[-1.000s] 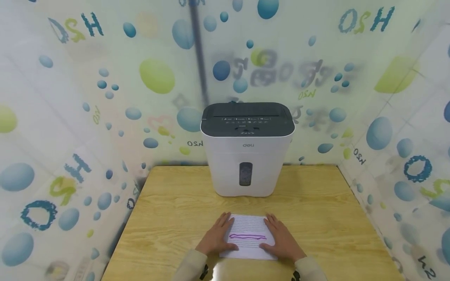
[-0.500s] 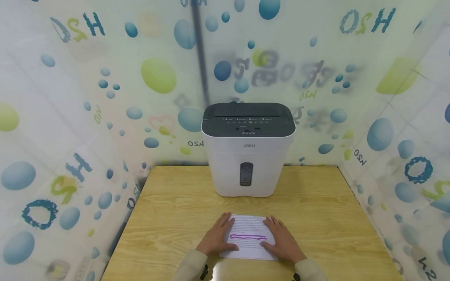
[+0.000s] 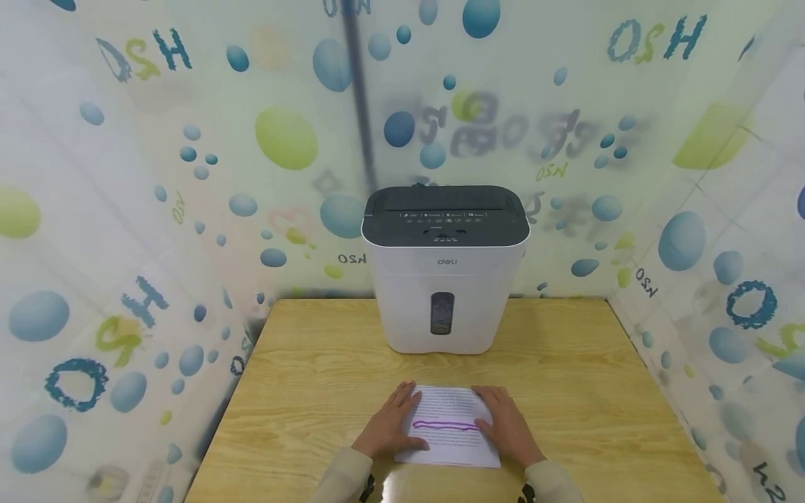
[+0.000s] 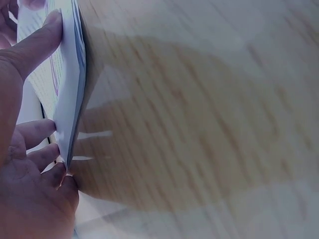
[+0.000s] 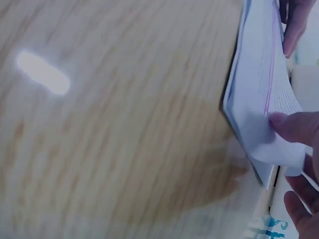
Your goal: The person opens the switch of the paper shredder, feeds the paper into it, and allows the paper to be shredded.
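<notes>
A small stack of printed paper sheets [image 3: 446, 447] lies on the wooden table, a purple pen mark running across the top page. At its left side rests my left hand [image 3: 391, 425], fingers stretched along the edge and thumb on the page; the left wrist view shows the fingertips [image 4: 52, 174] touching the stack's edge. My right hand [image 3: 508, 425] pinches the right side of the top sheet [image 5: 279, 144]. In the right wrist view its thumb [image 5: 294, 127] lies on that sheet, which bends up at the edge, with the fingers beyond it.
Behind the paper stands a white paper shredder [image 3: 409, 307] with a dark top and a small front window. The wooden table [image 3: 302, 377] meets patterned curtain walls [image 3: 283, 140] at the back and sides.
My right thumb has moved up and outward on the page, and the right fingers have drawn in at the paper's edge. The left hand stays in place.
</notes>
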A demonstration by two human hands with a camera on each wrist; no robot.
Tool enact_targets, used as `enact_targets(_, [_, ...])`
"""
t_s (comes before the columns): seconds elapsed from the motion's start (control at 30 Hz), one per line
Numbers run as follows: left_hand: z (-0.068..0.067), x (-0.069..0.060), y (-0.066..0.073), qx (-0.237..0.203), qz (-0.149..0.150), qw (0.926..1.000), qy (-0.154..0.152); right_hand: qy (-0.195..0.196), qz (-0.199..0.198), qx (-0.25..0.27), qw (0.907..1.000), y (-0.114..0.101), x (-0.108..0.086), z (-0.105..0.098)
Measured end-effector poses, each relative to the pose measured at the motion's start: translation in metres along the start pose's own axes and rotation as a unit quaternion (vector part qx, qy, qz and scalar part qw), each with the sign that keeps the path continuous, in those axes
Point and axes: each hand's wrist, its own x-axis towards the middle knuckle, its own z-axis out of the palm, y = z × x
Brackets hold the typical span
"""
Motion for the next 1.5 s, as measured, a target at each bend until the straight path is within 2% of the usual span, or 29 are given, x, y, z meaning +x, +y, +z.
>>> enact_targets(0.1, [0.0,0.0,0.0,-0.002,-0.002,1.0,-0.001,0.023,-0.014,-0.016,0.9995,0.0,0.001,0.0])
enact_targets(0.2, [0.001,0.001,0.0,-0.006,-0.006,1.0,-0.003,0.034,-0.001,-0.01,0.9994,0.0,0.002,-0.001])
enact_targets(0.33, [0.002,0.001,0.0,-0.004,-0.005,1.0,-0.002,0.026,0.057,0.035,0.9974,-0.002,0.004,-0.001])
enact_targets(0.43, [0.003,0.001,0.0,-0.014,-0.006,0.9999,0.001,0.034,0.1,0.078,0.9913,-0.002,0.005,-0.002])
enact_targets(0.57, [0.004,0.002,-0.003,-0.049,-0.009,0.9985,0.023,0.042,0.15,0.143,0.9774,0.0,0.005,-0.005])
enact_targets(0.73, [0.004,0.004,-0.009,-0.095,-0.012,0.9923,0.078,0.017,0.221,0.204,0.9536,0.007,0.004,-0.011])
enact_targets(0.9, [0.001,0.008,-0.015,-0.117,-0.016,0.9844,0.13,0.001,0.249,0.251,0.9353,0.014,0.005,-0.013])
enact_targets(1.0, [-0.002,0.012,-0.016,-0.133,-0.006,0.9763,0.17,-0.006,0.251,0.27,0.9295,0.016,0.006,-0.016])
enact_targets(1.1, [-0.005,0.015,-0.017,-0.196,0.0,0.96,0.2,-0.014,0.255,0.288,0.9229,0.015,0.008,-0.02])
enact_targets(1.2, [-0.009,0.017,-0.015,-0.275,-0.02,0.9391,0.205,-0.026,0.268,0.306,0.9133,0.015,0.011,-0.024])
enact_targets(1.3, [-0.014,0.018,-0.013,-0.317,-0.052,0.9249,0.203,-0.036,0.284,0.316,0.9045,0.015,0.014,-0.028])
enact_targets(1.4, [-0.02,0.019,-0.012,-0.337,-0.087,0.9173,0.192,-0.039,0.293,0.316,0.9016,0.015,0.016,-0.03])
enact_targets(1.5, [-0.026,0.021,-0.012,-0.339,-0.111,0.9161,0.182,-0.039,0.301,0.301,0.9038,0.015,0.018,-0.032])
